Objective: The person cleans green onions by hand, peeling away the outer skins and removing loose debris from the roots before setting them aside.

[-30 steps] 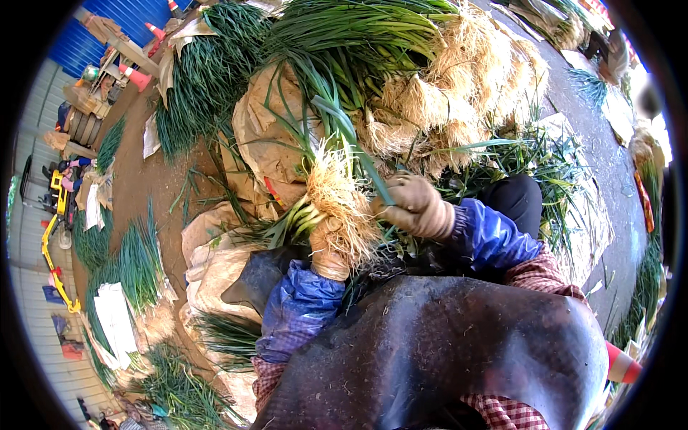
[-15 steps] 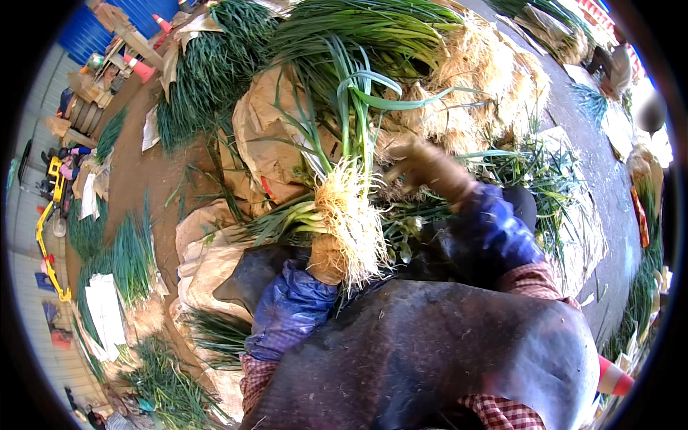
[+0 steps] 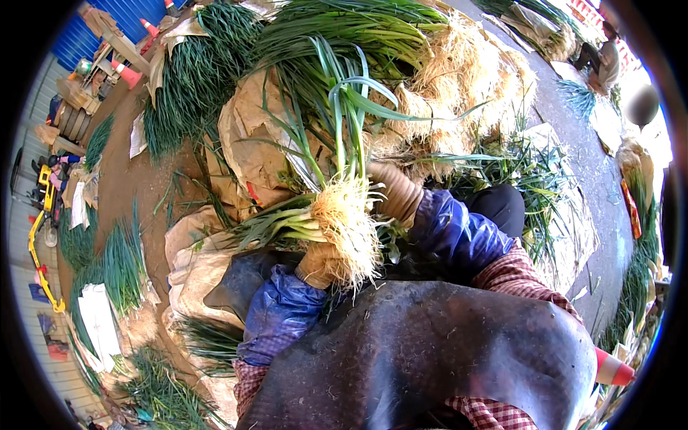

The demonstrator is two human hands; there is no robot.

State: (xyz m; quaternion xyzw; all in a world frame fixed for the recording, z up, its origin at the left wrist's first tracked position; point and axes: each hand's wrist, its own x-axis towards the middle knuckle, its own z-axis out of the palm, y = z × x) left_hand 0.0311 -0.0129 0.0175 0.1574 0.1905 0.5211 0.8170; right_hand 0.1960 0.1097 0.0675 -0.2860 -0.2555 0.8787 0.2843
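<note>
My left hand (image 3: 319, 266), in a brown glove and blue sleeve cover, is closed on a bunch of green onions (image 3: 344, 215). Pale stringy roots hang over its fingers. Some stalks in the bunch point up and away from me; others lie toward the left. My right hand (image 3: 393, 192), gloved the same way, is at the right side of the bunch, against the upright stalks just above the roots. Its fingers are hidden there, so their grip does not show. A dark apron (image 3: 430, 344) covers my lap below both hands.
A large heap of green onions (image 3: 358, 32) lies ahead, roots to the right. Another leafy pile (image 3: 197, 79) is at far left. Loose leaves (image 3: 527, 168) lie on white sheeting at right. Brown sacking (image 3: 251, 129) is ahead; a traffic cone (image 3: 614, 368) stands at lower right. Another person (image 3: 608, 63) crouches at far right.
My right hand, blurred and apart from the bunch before, has moved left and in against its stalks. My left hand keeps its hold. The whole view has shifted slightly.
</note>
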